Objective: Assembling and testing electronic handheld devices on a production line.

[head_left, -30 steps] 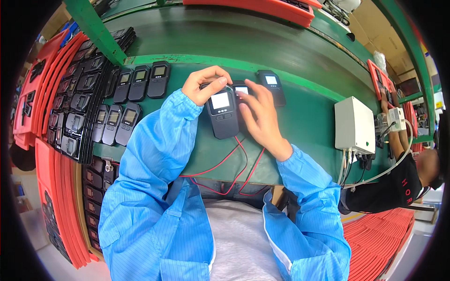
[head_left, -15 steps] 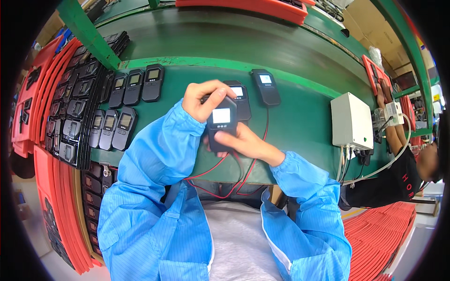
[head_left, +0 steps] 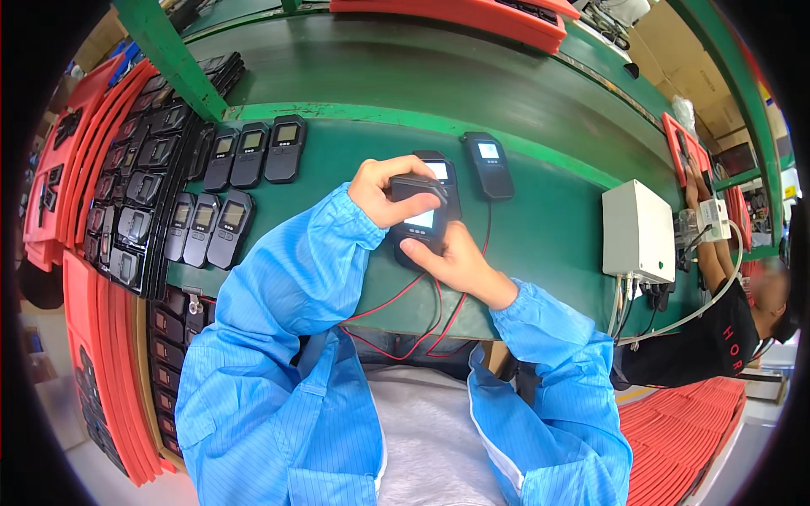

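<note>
Both arms in blue sleeves (head_left: 274, 270) bend in over the near edge of the green table (head_left: 548, 228), and the left hand (head_left: 371, 196) curls around the top of a black gadget (head_left: 421, 222) while the right hand (head_left: 466, 266), half closed, grips its bottom end, with both thumbs on the front. Bare table lies between the hands and the white box (head_left: 639, 232) on the right, and just past the hands sit two more gadgets (head_left: 491, 173) with lit screens, near the green rail (head_left: 380, 115).

Trays (head_left: 159, 274) left of held device (head_left: 419, 222), box (head_left: 639, 232) right (seemingly on table (head_left: 548, 244)).
</note>
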Action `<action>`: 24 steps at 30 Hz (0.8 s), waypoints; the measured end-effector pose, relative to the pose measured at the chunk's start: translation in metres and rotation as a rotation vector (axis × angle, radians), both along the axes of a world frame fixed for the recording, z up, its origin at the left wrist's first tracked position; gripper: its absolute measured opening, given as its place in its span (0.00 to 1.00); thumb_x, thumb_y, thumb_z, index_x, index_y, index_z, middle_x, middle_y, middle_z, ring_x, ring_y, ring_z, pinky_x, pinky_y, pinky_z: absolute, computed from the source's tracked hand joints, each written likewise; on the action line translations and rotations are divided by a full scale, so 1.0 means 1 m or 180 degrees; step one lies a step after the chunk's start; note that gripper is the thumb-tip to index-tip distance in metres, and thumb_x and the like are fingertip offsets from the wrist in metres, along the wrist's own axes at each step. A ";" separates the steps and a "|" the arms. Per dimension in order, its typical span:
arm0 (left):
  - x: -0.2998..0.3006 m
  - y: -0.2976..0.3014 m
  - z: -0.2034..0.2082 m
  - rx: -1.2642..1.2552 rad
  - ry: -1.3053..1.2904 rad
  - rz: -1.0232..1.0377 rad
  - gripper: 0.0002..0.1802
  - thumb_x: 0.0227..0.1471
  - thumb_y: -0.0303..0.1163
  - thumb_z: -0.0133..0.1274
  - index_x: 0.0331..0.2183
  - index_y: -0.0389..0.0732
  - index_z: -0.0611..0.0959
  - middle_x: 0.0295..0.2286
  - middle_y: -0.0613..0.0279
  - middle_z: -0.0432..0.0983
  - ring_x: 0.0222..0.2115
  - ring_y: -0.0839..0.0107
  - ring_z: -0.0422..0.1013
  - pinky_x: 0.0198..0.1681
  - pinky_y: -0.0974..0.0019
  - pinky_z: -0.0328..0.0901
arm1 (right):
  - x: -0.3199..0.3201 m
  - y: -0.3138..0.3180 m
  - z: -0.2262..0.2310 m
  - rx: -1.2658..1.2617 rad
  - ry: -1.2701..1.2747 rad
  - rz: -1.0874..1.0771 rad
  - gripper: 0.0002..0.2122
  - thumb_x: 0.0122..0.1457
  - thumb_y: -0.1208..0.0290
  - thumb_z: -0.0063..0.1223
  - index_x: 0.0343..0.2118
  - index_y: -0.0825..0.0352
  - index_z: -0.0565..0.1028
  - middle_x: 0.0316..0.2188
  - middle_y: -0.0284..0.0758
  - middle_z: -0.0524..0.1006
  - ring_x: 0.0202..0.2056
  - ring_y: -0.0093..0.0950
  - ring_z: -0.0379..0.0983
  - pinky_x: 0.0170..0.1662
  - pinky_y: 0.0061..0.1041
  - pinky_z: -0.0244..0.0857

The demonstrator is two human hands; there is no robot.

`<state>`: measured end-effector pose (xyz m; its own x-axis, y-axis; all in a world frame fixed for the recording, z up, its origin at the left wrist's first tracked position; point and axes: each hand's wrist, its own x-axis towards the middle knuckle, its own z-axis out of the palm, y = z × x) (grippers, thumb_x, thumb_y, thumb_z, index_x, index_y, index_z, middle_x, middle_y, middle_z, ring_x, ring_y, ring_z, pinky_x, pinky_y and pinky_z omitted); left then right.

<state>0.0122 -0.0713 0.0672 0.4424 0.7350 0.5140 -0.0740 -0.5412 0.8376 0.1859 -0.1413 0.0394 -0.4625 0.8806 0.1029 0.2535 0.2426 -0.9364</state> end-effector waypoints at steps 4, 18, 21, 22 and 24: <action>-0.010 0.001 0.007 -0.0657 0.0606 -0.0284 0.11 0.45 0.33 0.63 0.29 0.35 0.83 0.22 0.59 0.79 0.24 0.75 0.76 0.26 0.69 0.68 | 0.004 0.002 -0.002 0.0749 -0.0183 -0.0131 0.11 0.55 0.68 0.56 0.34 0.73 0.74 0.22 0.37 0.76 0.22 0.30 0.71 0.27 0.28 0.64; -0.008 0.001 0.007 0.0299 0.0519 -0.0056 0.25 0.46 0.41 0.58 0.13 0.36 0.66 0.10 0.60 0.54 0.11 0.70 0.53 0.15 0.65 0.49 | 0.006 -0.001 0.006 0.1370 -0.0384 -0.0334 0.12 0.47 0.67 0.57 0.14 0.68 0.71 0.12 0.39 0.70 0.15 0.41 0.68 0.19 0.36 0.58; -0.012 0.003 0.006 0.0157 0.0590 -0.0125 0.20 0.47 0.39 0.58 0.17 0.36 0.72 0.12 0.59 0.60 0.12 0.72 0.58 0.17 0.66 0.53 | 0.002 0.000 0.004 0.1211 -0.0241 -0.0288 0.12 0.49 0.67 0.57 0.17 0.69 0.72 0.13 0.40 0.70 0.16 0.41 0.68 0.20 0.37 0.59; -0.014 0.004 0.005 0.0085 0.0639 -0.0182 0.15 0.48 0.37 0.59 0.21 0.35 0.77 0.13 0.57 0.67 0.14 0.74 0.64 0.19 0.68 0.58 | -0.001 0.001 0.003 0.1111 -0.0107 -0.0259 0.11 0.50 0.67 0.57 0.18 0.69 0.72 0.13 0.40 0.71 0.16 0.41 0.68 0.21 0.36 0.59; -0.014 0.006 0.002 0.0015 0.0678 -0.0232 0.12 0.48 0.35 0.59 0.25 0.35 0.83 0.15 0.56 0.74 0.15 0.75 0.69 0.20 0.69 0.63 | -0.001 0.001 0.002 0.1015 0.0018 -0.0221 0.11 0.51 0.67 0.57 0.19 0.69 0.73 0.14 0.40 0.71 0.17 0.41 0.68 0.21 0.36 0.59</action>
<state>-0.0022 -0.0654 0.0688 0.5932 0.6949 0.4065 0.0654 -0.5448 0.8360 0.1847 -0.1401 0.0417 -0.4012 0.8330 0.3809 0.2748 0.5062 -0.8175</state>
